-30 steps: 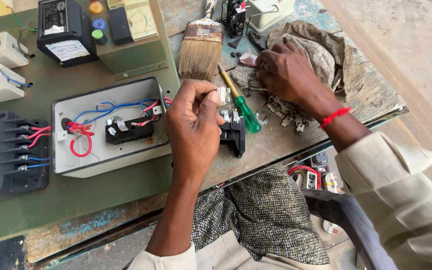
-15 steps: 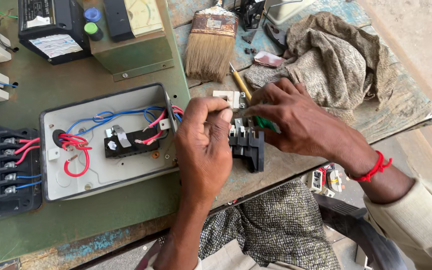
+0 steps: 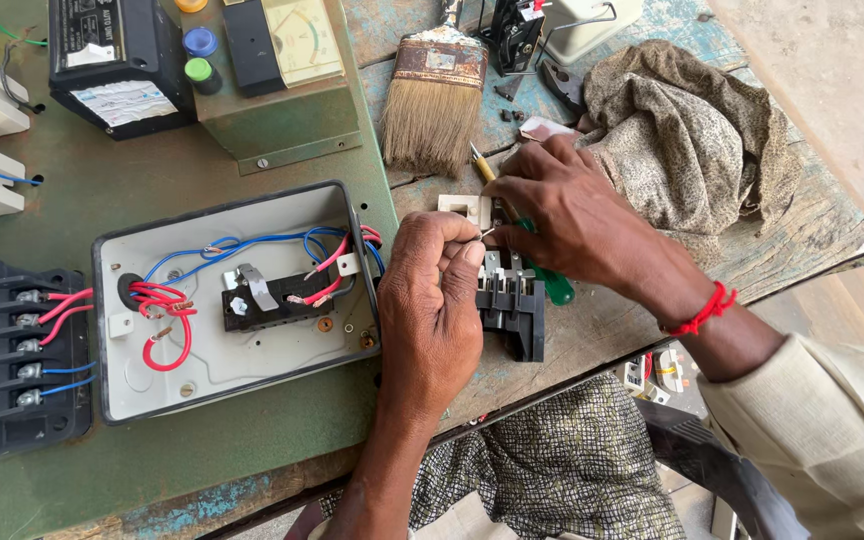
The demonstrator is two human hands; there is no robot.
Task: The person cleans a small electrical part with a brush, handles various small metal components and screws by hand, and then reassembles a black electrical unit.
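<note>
Broadly, the bench [image 3: 772,230] is carrying everything, its green metal panel on the left and worn wood on the right. On the panel an open grey switch box [image 3: 237,300] is lying with red and blue wires showing inside, and a black terminal block [image 3: 12,360] is sitting just left of it. A crumpled brown cloth [image 3: 692,150] is lying at the far right of the wood, with a paintbrush [image 3: 437,95] near it, bristles pointing toward the person.

Between the two hands a black breaker block [image 3: 512,305] is lying on the wood, its long axis running away from the person, just right of the switch box. The left hand [image 3: 432,310] is curling over the block's near left edge, its grip closing in a pinch on a small thin metal piece [image 3: 487,232] that is pointing up and right. The right hand [image 3: 572,220] is coming in from the right, its grip wrapping a green-handled screwdriver [image 3: 552,285], whose shaft is slanting up and left toward the brush. Both hands are meeting at the block's far end, the left a touch nearer; a small white part [image 3: 464,208] is lying just beyond their fingertips
</note>
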